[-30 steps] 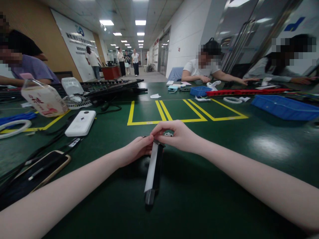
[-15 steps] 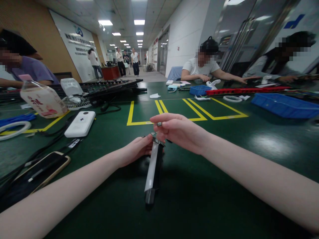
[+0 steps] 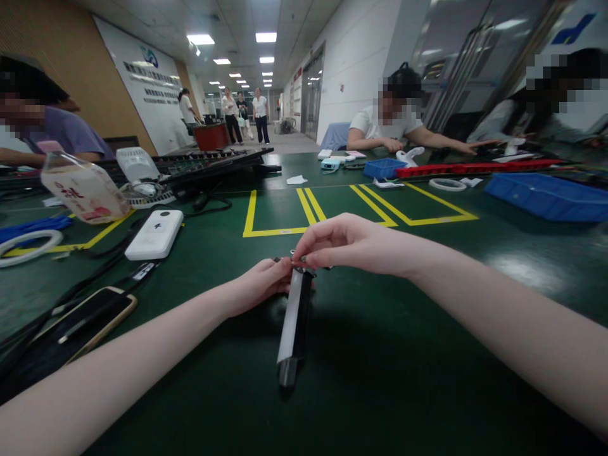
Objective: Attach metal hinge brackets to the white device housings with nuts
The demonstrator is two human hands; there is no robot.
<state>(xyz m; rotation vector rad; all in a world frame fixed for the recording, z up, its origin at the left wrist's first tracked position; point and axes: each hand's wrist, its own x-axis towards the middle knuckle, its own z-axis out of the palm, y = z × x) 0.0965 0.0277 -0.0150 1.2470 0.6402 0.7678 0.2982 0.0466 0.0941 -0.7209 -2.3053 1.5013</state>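
Note:
A long black bar with a pale face (image 3: 293,323) lies on the dark green table (image 3: 380,354), its near end pointing at me. My left hand (image 3: 259,288) grips the bar's far end from the left, fingers closed round it. My right hand (image 3: 346,244) comes in from the right and pinches something small and dark at the top of that same end; I cannot make out what it is.
A phone (image 3: 80,323) and cables lie at the left, with a white power bank (image 3: 154,234), a drink carton (image 3: 83,190) and a small fan (image 3: 137,168) behind. Yellow tape lines (image 3: 304,215) mark the table. Blue trays (image 3: 546,196) and seated people are at the right.
My right hand lifted off the bar's end, then came back down onto it with a small dark part pinched in its fingertips. My left hand and the bar stayed put.

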